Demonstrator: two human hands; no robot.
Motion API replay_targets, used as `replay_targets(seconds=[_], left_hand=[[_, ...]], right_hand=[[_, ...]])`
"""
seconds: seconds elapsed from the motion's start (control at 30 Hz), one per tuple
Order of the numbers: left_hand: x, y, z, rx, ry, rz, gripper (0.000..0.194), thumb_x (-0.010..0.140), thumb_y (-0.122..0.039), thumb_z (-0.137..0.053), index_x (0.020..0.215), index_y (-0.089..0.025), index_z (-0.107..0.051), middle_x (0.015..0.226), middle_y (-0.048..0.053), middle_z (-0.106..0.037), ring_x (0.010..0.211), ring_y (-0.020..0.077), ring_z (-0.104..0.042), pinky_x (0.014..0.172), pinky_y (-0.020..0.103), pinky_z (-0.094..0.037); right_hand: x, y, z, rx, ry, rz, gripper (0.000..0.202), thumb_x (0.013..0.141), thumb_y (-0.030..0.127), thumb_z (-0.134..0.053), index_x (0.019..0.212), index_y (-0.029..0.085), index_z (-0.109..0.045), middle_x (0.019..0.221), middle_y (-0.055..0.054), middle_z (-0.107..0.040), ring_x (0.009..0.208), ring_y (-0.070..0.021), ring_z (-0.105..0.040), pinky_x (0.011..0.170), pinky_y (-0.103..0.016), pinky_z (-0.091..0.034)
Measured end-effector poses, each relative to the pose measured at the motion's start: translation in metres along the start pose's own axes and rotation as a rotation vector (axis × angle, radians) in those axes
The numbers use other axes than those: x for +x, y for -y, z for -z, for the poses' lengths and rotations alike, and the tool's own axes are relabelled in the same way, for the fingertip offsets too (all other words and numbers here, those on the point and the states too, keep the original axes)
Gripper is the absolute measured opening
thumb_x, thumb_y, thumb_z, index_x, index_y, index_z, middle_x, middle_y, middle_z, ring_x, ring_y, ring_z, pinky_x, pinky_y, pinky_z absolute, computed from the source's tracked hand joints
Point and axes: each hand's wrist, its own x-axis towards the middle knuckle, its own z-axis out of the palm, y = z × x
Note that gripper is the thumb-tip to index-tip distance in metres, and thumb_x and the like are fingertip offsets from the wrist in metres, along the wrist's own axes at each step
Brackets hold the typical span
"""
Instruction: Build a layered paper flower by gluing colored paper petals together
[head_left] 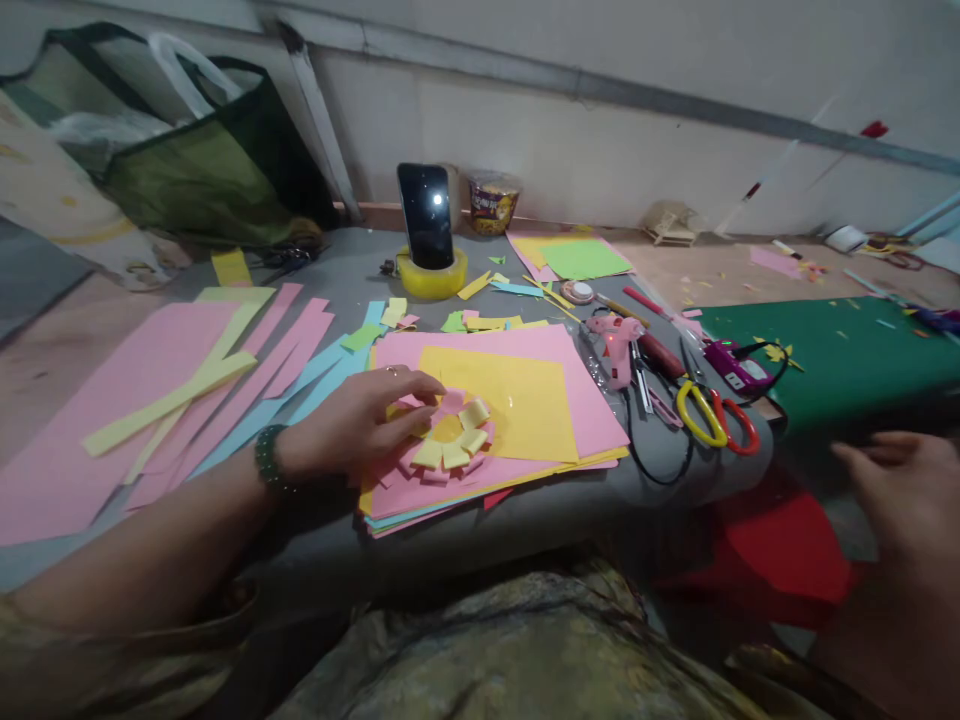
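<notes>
My left hand (364, 425), with a green bead bracelet at the wrist, has its fingertips on the left side of a ring-shaped paper flower (471, 440) of yellow and pink loops. The flower lies on a stack of coloured paper (592, 415), over a yellow sheet (536, 400). Thumb and fingers close on the flower's left edge. Off to the right, past the table's front edge, my right hand (892, 480) hangs in the air, blurred, its fingers curled; whether anything is between them I cannot make out.
Paper strips (247, 400) and pink sheets (127, 400) lie left. A phone (426, 215) stands in a tape roll (431, 275) behind. A pink glue gun (616, 345), yellow scissors (701, 412), red scissors (736, 425) and a purple device (739, 368) lie right. A red stool (780, 550) stands below.
</notes>
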Motion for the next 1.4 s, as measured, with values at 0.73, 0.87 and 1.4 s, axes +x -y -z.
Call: replay_targets(seconds=[0.73,0.87,1.4], left_hand=[[-0.001,0.003,-0.015,0.167,0.090,-0.002,0.009,0.088,-0.030,-0.047,0.092,-0.023,-0.050,0.084,0.003,-0.066,0.075,0.0189,-0.061,0.071,0.029,-0.046],[-0.002,0.002,-0.015,0.189,0.095,-0.018,0.013,0.084,-0.022,-0.046,0.097,-0.023,-0.050,0.090,0.005,-0.069,0.081,0.0209,-0.062,0.074,0.031,-0.047],[-0.002,-0.003,-0.016,0.264,0.145,0.049,0.032,0.078,-0.012,-0.049,0.109,-0.020,-0.051,0.097,0.007,-0.071,0.094,0.0256,-0.066,0.080,0.035,-0.047]], right_hand=[[-0.057,0.313,0.000,0.631,0.590,1.384,0.033,0.088,0.004,-0.046,0.117,0.013,-0.060,0.092,-0.012,-0.065,0.086,-0.0239,-0.059,0.077,-0.035,-0.048],[-0.060,0.316,-0.005,0.578,0.597,1.429,0.025,0.088,0.006,-0.053,0.112,0.010,-0.059,0.088,-0.011,-0.063,0.082,-0.0237,-0.056,0.074,-0.033,-0.043],[-0.073,0.317,-0.007,0.514,0.395,1.554,0.020,0.088,0.004,-0.044,0.094,0.011,-0.062,0.074,-0.010,-0.061,0.072,-0.0232,-0.050,0.071,-0.034,-0.039]])
